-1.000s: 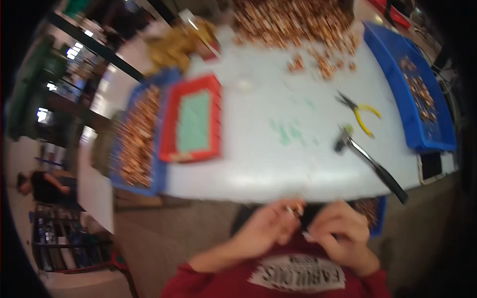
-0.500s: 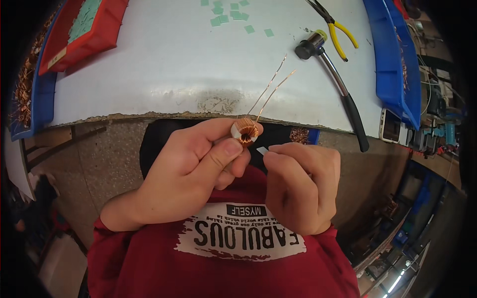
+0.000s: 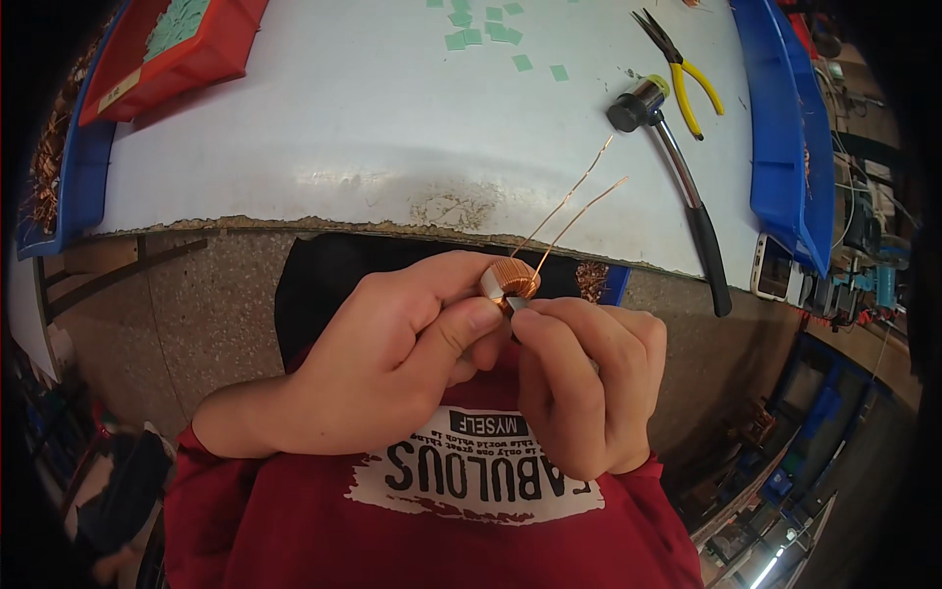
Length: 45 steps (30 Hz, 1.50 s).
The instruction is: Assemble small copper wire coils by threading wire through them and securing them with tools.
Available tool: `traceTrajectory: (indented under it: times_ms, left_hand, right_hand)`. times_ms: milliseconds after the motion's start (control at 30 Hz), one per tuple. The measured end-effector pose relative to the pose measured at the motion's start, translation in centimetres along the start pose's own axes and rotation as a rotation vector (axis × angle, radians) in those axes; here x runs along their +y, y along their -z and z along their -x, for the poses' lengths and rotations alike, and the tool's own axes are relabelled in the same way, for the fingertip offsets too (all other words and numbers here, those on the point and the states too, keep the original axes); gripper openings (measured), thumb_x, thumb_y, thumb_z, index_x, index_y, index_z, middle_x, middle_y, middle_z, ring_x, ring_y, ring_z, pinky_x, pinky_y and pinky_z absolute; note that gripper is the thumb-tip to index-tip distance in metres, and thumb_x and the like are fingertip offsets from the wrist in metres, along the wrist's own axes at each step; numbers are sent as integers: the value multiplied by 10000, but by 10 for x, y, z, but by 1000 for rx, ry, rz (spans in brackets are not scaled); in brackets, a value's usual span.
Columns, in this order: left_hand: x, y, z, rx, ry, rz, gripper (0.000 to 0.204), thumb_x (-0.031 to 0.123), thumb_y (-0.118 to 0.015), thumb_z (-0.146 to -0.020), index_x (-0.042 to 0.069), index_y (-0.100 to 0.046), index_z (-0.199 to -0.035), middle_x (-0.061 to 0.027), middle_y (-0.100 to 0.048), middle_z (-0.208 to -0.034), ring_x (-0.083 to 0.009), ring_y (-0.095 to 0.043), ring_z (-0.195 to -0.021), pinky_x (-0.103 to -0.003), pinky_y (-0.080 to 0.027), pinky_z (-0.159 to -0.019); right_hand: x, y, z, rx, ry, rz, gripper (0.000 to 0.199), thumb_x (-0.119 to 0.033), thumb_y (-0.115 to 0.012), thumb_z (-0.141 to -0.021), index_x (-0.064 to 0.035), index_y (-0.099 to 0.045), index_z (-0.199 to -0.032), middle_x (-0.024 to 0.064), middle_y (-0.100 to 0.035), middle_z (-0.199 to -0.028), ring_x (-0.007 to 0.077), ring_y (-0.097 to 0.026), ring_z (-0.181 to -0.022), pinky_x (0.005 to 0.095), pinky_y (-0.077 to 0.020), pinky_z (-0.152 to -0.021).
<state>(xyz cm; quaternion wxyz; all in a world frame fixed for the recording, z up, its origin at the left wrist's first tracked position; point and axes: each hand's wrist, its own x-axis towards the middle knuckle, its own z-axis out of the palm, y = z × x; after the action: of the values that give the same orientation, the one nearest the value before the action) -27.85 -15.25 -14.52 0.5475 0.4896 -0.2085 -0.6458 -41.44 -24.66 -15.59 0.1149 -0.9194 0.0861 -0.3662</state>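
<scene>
My left hand (image 3: 392,363) pinches a small copper wire coil (image 3: 510,280) between thumb and fingers, held close to my chest below the table edge. Two thin copper leads (image 3: 574,201) stick up from the coil toward the table. My right hand (image 3: 584,383) is closed beside it, its fingertips pressing a small pale piece against the coil's lower side.
A white worn table (image 3: 392,128) lies ahead. On it are a black-headed mallet (image 3: 677,177), yellow-handled pliers (image 3: 682,69) and small green squares (image 3: 486,29). A red tray (image 3: 167,49) sits at the left, blue bins (image 3: 785,147) at the right, and a phone (image 3: 765,267).
The view has tilted down from the table to my lap. My hands came closer with the coil, and my right fingers have closed in against it.
</scene>
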Motion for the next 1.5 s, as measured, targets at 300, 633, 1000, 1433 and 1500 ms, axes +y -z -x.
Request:
traceTrajectory:
  times_ms: [300, 633, 1000, 1433, 1500]
  left_hand:
    - [-2, 4, 1, 0, -45, -27, 293, -10, -385, -930, -51, -511, -1191, -24, -528, -752, -56, -408, -609, -151, -336, -535]
    - [-17, -4, 2, 169, -451, -427, 309, -98, -422, -857, -75, -513, -1151, -72, -575, -777, -115, -489, -612, -202, -407, -535]
    - [-20, -10, 3, 263, -499, -511, 301, -104, -436, -838, -71, -522, -1125, -78, -563, -746, -124, -475, -580, -211, -395, -513]
    - [-12, 15, -9, -69, 65, 188, 187, -14, -374, -943, -20, -539, -1030, -70, -559, -772, -57, -374, -533, -173, -299, -479]
    - [-15, 15, -7, -68, 96, 271, 186, -10, -369, -949, -13, -540, -1020, -69, -560, -781, -49, -367, -530, -171, -287, -474]
  right_hand:
    - [1, 0, -4, -77, 36, 15, 257, 7, -672, -651, 64, -644, -900, 186, -609, -918, 189, -498, -700, 249, -411, -555]
    - [1, 1, -8, -148, 45, -92, 299, 44, -662, -649, 105, -620, -938, 224, -584, -967, 200, -493, -708, 255, -402, -553]
    - [1, -8, -2, -110, -79, -115, 312, 140, -634, -631, -19, -623, -899, 91, -598, -838, 162, -458, -634, 264, -392, -546]
    - [43, 23, 4, 95, -392, 17, 299, -55, -667, -772, -12, -589, -1058, 102, -598, -922, 209, -529, -728, 281, -451, -705]
    - [75, 34, 4, -17, -397, 318, 259, -60, -581, -835, -4, -561, -1087, 108, -591, -926, 197, -530, -747, 288, -444, -735]
